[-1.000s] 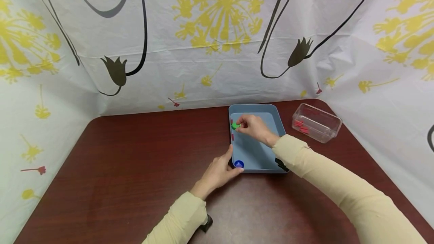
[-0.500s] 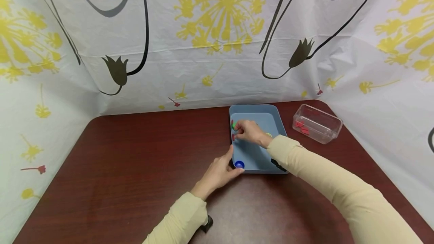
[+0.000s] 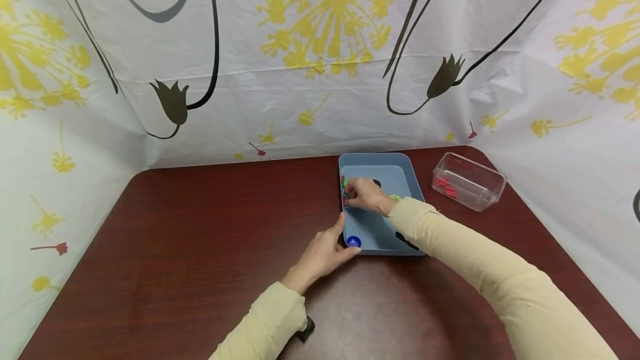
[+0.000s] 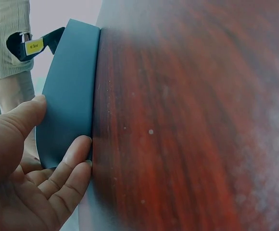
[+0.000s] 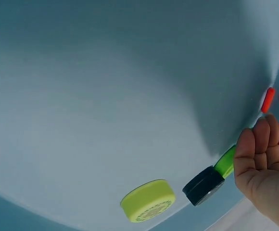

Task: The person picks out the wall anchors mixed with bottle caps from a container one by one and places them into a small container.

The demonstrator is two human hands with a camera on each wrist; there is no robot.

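One bare left hand point(image 3: 320, 251) touches the near-left corner of a shallow, light-blue rectangular tray point(image 3: 372, 229), thumb and fingers apart. Inside, the right hand point(image 3: 366, 193) has curled fingers beside a small red piece point(image 5: 268, 100); whether they pinch anything cannot be told. Since a second ago it has shifted from a round green cap point(image 5: 226, 161), uncovering a yellow-green cap point(image 5: 148, 199) and a black cap point(image 5: 203, 186), which partly blocks the green one. A clear plastic box point(image 3: 481, 188) stands right of the tray.
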